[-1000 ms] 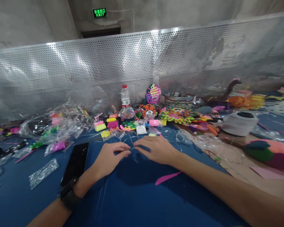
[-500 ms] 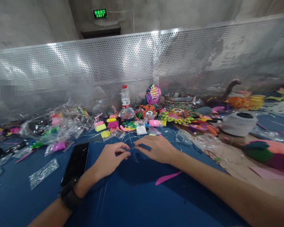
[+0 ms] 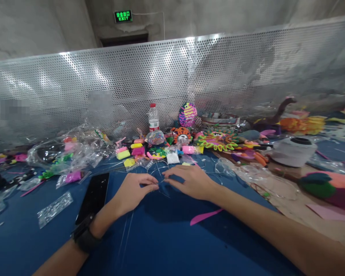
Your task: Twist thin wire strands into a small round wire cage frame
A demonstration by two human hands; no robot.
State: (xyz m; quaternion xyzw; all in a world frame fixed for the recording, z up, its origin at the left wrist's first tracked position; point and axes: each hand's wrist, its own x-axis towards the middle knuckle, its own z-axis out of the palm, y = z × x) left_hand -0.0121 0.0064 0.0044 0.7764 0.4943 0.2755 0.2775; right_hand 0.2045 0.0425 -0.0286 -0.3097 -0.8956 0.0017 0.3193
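My left hand [image 3: 136,191], with a black watch [image 3: 86,234] on the wrist, pinches a thin clear thread [image 3: 124,232] between thumb and fingers. My right hand [image 3: 191,182] faces it a small gap away, its thumb and fingertips closed on the same kind of thread. Pale strands loop beyond the fingertips, and others trail down over the blue table [image 3: 161,245]. Whatever tiny thing may sit at the fingertips is too small to make out. A pink plastic clay knife [image 3: 204,217] lies below my right wrist.
A black phone [image 3: 93,197] lies beside my left forearm. Behind the hands are clay packets [image 3: 138,151], a water bottle [image 3: 153,119] and a clay flower-like piece [image 3: 217,140]. At right stand a white thread cone [image 3: 293,153] and a colourful clay shape [image 3: 333,188]. A perforated metal screen [image 3: 132,84] closes the back.
Both hands hold nearly the same pose, fingertips close together, with only slight finger movement. The whole view has shifted a little.
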